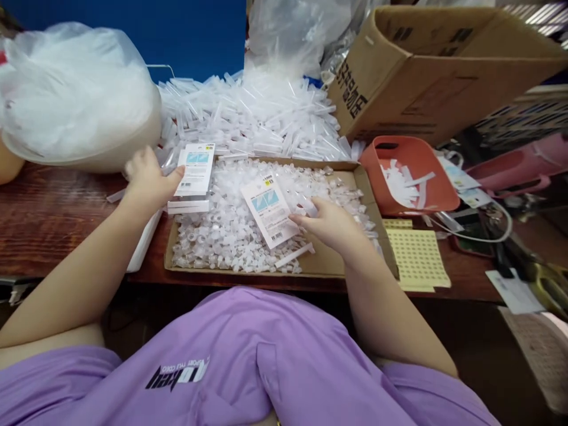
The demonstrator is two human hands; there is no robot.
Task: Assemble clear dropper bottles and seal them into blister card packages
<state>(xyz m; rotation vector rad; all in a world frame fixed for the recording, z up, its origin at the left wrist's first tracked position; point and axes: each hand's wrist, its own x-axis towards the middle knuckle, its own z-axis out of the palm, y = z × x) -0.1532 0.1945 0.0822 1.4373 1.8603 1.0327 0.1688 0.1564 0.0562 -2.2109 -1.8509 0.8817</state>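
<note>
At a dark wooden workbench (53, 219), my left hand (148, 180) pinches an upright card (195, 168) between thumb and curled fingers, at the 10 o'clock corner of a shallow cardboard tray (331, 260). My right hand (331, 225) closes thumb and fingertips on the 3 o'clock edge of a tilted card (268, 210), which lies over the tray's middle. Both cards are white and glossy, with a pale blue panel, a barcode at the foot and a small yellow sticker at the top. The figure beside the tilted card's sticker looks like 1,000; the finer print is too small to read.

The tray holds a bed of small clear plastic caps (222, 236). At its 12 o'clock, clear plastic tubes (257, 118) lie heaped. A brown corrugated box (426, 77) at 1 o'clock carries bold black Korean characters on its flap. An orange plastic basket (412, 177) at 3 o'clock holds white paper strips, and a sheet of yellow dot stickers (417, 257) lies at 4 o'clock. A bulging translucent bag (75, 89) sits at 10 o'clock. My purple shirt (248, 361) bears dark lettering I cannot read.
</note>
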